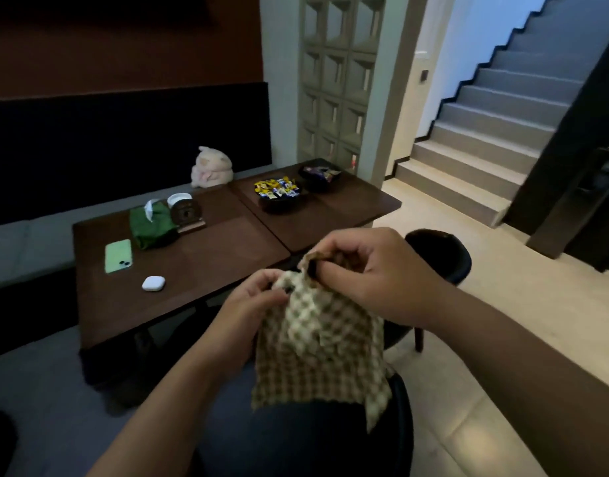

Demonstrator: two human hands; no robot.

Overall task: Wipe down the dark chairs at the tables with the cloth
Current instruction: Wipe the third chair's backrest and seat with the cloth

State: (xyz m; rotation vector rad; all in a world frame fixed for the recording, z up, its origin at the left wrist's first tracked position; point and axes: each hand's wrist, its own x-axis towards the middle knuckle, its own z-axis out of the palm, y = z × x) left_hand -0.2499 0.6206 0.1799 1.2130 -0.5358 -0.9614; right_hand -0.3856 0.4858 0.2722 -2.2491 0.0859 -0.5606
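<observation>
I hold one checked cloth (316, 342) up in front of me with both hands. My left hand (251, 297) pinches its upper left edge, and my right hand (375, 270) has its grip curled round the upper right corner, so the cloth hangs down between them over my lap. One dark chair (444, 256) stands just beyond my right hand, at the near right corner of the surface (206, 259); a second dark chair (404, 428) rim shows under the cloth's lower edge. Two tabletops are pushed together. On them I count one green phone (118, 255), one white earbud case (153, 283), one green tissue holder (153, 225) and two dark bowls (279, 192) of wrapped sweets. One plush toy (210, 166) sits on the far bench.
</observation>
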